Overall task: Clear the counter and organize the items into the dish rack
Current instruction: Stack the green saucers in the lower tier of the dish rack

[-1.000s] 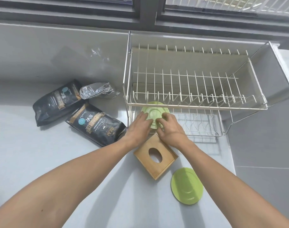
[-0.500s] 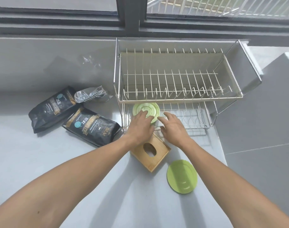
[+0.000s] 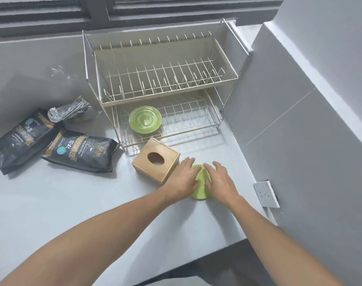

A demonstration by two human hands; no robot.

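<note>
Both bare forearms reach forward from the lower edge of the view and converge toward the middle right. The left hand [image 3: 183,178] lies palm down, back of the hand up, fingers extended and slightly spread, pointing forward and to the right. The right hand [image 3: 220,179] is also palm down, fingers spread and gently arched, thumb turned inward toward the left hand. The two hands sit side by side, close together, with only a narrow gap between them.

Wooden box [image 3: 156,159] blocks the rack's [image 3: 169,100] lower-left front; right side open.
</note>
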